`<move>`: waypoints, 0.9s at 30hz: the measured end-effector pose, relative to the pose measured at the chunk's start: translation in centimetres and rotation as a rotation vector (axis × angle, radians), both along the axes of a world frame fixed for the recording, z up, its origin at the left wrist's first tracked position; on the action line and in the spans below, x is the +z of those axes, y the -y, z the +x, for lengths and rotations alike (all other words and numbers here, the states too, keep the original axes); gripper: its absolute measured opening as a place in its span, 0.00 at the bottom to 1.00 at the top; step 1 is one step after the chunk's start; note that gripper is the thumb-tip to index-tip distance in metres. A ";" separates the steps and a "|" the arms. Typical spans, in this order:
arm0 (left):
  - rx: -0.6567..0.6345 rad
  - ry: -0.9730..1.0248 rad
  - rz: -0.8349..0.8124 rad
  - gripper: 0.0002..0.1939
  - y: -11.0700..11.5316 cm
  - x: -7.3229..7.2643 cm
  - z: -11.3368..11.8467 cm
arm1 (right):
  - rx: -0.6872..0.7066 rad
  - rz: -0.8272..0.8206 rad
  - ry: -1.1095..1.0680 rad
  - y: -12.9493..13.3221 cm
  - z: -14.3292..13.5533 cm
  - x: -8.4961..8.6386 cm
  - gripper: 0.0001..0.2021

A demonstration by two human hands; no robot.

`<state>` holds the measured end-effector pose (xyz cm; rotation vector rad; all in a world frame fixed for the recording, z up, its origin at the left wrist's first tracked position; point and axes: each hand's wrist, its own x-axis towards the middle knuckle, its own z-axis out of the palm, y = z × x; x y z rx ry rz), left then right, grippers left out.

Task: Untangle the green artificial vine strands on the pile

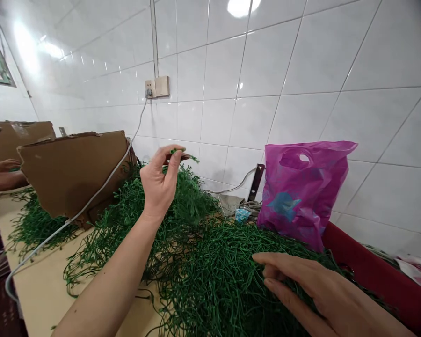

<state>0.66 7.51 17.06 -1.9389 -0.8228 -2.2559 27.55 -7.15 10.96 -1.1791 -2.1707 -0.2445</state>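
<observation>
Green stems (228,252) in heaps on the table (28,290), work seemingly under way with plenty left loose

The near heap (214,281) sprawls across the front; the far heap (192,199) rises behind it, toward the wall. How much is finished cannot be told. The right hand (317,283), thumb and fingers apart, is over the near heap; the left hand (159,180) pinches a small green sprig (194,159) above the far heap.

Left hand (160,180) was up in a pinch, forearm (122,267) kinda slanted; right hand (314,288) sat lower, thumb (286,296) and fingers (284,263) apart.
</observation>
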 end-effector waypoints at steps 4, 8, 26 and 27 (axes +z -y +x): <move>-0.210 -0.166 -0.158 0.08 1.1 1.3 1.0 | -0.052 -0.109 -0.108 -0.9 -1.3 0.4 0.15; -0.390 -0.432 -0.275 0.06 3.7 -0.4 3.0 | -0.099 -0.244 -0.372 -2.6 -4.4 0.5 0.23; 0.326 -0.840 -0.198 0.29 -3.4 -10.6 -0.8 | -0.332 -0.061 -1.056 -3.5 0.2 1.8 0.18; 0.397 -0.810 -0.248 0.30 -4.1 -10.7 -1.5 | -0.350 -0.051 -0.917 -3.3 1.0 1.6 0.22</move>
